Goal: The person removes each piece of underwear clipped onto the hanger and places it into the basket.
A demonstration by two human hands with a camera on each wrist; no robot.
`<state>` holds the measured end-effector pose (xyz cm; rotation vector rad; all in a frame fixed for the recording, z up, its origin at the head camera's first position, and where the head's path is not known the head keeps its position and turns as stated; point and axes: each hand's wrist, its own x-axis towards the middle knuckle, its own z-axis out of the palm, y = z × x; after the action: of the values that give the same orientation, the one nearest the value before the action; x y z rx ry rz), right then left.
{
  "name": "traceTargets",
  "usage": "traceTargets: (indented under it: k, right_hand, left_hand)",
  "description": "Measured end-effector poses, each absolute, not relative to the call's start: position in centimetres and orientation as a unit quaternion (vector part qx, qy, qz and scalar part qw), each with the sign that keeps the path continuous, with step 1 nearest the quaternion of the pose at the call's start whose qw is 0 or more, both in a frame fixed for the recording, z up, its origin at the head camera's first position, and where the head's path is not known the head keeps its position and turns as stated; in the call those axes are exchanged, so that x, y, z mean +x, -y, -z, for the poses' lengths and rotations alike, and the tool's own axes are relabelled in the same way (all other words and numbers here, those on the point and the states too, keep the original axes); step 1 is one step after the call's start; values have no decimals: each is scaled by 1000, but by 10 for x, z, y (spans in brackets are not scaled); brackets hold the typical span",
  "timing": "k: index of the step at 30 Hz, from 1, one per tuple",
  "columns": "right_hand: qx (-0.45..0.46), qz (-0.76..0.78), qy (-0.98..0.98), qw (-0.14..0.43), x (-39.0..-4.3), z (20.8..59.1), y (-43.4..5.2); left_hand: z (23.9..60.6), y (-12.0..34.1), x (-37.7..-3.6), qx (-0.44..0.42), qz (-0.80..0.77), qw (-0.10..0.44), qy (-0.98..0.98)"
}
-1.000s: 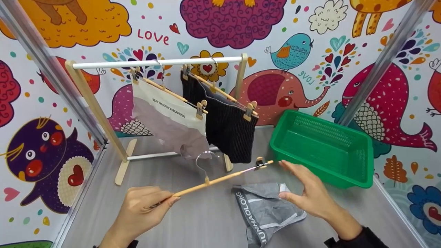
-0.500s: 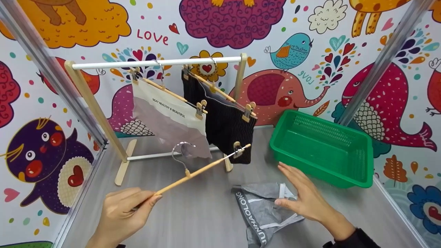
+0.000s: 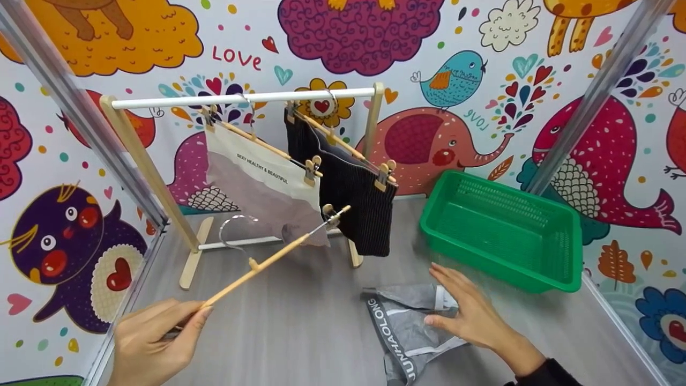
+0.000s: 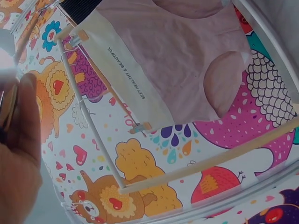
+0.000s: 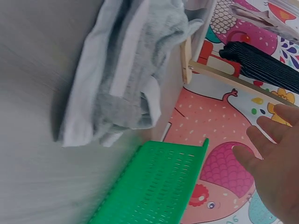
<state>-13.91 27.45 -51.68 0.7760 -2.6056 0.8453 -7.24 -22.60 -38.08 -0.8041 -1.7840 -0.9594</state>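
In the head view my left hand [image 3: 158, 338] pinches one end of a wooden clip hanger [image 3: 278, 256]. The hanger slants up to the right, its metal hook pointing up and its far clip overlapping the hung garments. Grey underpants [image 3: 404, 327] with a JUNHAOLONG waistband lie on the table. Over their right side hovers my right hand [image 3: 471, 311], fingers spread and holding nothing. In the right wrist view the same right hand [image 5: 275, 154] has its fingers extended, with the underpants [image 5: 126, 70] to its left. The clip at the left hand is hidden by the fingers.
A wooden rack with a white rail [image 3: 177, 102] stands at the back left. From it hang pink-and-cream underpants [image 3: 262, 187] and black ribbed underpants [image 3: 370, 214] on clip hangers. A green basket [image 3: 504, 230] stands at the right, near the patterned wall [image 3: 364, 32].
My left hand has carried the hanger left and toward me, drawing its far clip away from the right hand. The right hand has shifted slightly down and left, still spread.
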Motion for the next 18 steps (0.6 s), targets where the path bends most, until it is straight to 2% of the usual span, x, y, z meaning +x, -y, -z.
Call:
traceTargets:
  k: [11, 18]
  right_hand:
    - [250, -287, 918, 113, -138, 537, -273]
    - [240, -275, 926, 97, -139, 552, -271]
  left_hand:
    - [380, 251, -61, -259, 379, 492, 740]
    - [374, 260, -58, -213, 355, 547, 728]
